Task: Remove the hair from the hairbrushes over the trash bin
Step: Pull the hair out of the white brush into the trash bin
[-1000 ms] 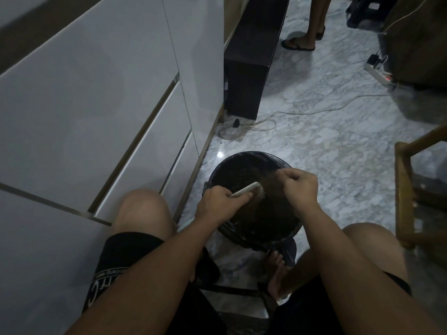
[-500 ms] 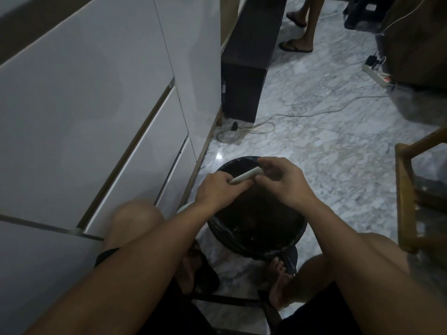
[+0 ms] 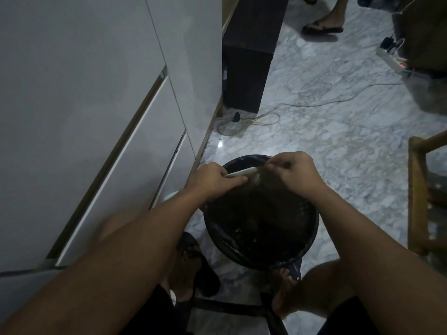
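Observation:
A black trash bin lined with a dark bag stands on the floor between my feet. Over its far rim my left hand grips a pale hairbrush, bristles pointing down. My right hand is at the brush's bristle end with its fingers pinched together at the bristles. Dark hair seems to hang below the bristles, but the dim light blurs it. The brush's handle is hidden inside my left fist.
White cabinet drawers run along my left. A dark low cabinet stands beyond the bin, with a coiled cable on the marble floor. A wooden chair frame is on the right. Another person's sandalled foot and a power strip are farther back.
My view has tilted down and closer to the bin. My right hand has returned to the bristle end and pinches there; the left hand keeps holding the brush.

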A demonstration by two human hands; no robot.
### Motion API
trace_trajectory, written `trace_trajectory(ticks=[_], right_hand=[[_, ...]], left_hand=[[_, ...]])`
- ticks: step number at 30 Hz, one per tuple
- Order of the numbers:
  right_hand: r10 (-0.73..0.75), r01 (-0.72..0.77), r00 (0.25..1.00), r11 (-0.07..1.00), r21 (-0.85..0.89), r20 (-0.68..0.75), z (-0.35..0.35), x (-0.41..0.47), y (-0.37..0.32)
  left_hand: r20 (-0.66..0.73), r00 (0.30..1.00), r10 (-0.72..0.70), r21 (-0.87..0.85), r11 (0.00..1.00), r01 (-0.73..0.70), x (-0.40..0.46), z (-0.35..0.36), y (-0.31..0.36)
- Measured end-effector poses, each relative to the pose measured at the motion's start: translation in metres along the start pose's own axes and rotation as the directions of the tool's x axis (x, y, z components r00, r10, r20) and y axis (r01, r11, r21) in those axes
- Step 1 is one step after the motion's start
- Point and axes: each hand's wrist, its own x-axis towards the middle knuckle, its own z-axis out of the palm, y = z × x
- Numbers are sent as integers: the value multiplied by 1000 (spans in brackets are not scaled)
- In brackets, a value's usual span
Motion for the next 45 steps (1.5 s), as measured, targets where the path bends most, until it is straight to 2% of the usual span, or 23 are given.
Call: trace_trajectory(ticks=[4, 9, 11, 14, 16, 22, 28, 30, 33, 35, 37, 39, 42, 45], right_hand=[[79, -76, 996, 994, 74, -45, 0, 4, 8], [82, -100, 983, 990, 100, 163, 2, -4, 2], [58, -63, 985, 998, 27, 165, 7, -7, 1], [35, -30, 991, 999, -38, 125, 12, -7, -1], [28, -26, 999, 999, -42, 41, 13, -6, 1], [209, -196, 969, 975, 106, -129, 6, -2, 3], [317, -282, 920, 944, 170, -233, 1, 2, 9], [338, -282, 925, 916, 285, -174, -2, 2, 6], [255, -249, 966, 885, 394, 37, -7, -3, -7], [181, -217, 975, 900, 377, 129, -4, -8, -14], [122, -165, 980, 941, 297, 157, 5, -13, -17], [53, -72, 990, 987, 142, 131, 15, -15, -16], [-39, 41, 999, 998, -43, 30, 25, -14, -11], [101, -96, 992, 993, 64, -80, 27, -10, -7]], left_hand=[[5, 1000, -4, -7, 1000, 4, 8, 3, 1], [16, 1000, 7, 4, 1000, -7, 9, 7, 5], [18, 1000, 15, 6, 1000, -15, 9, 9, 6], [45, 999, 21, 13, 1000, -21, 8, 10, 6], [61, 998, 25, 27, 999, -27, 8, 11, 5], [39, 999, 21, 35, 999, -22, 7, 7, 7], [15, 1000, 7, 47, 999, -8, 7, 6, 5], [23, 1000, -1, 69, 998, -1, 7, 6, 4], [28, 1000, -8, 84, 996, 5, 6, 6, 5], [29, 1000, -4, 92, 996, 1, 5, 7, 7], [29, 1000, 3, 109, 994, -6, 4, 8, 9], [37, 999, 14, 123, 992, -18, 2, 8, 10], [46, 999, 25, 141, 990, -31, 1, 8, 8], [45, 999, 30, 156, 987, -36, 0, 9, 8]])
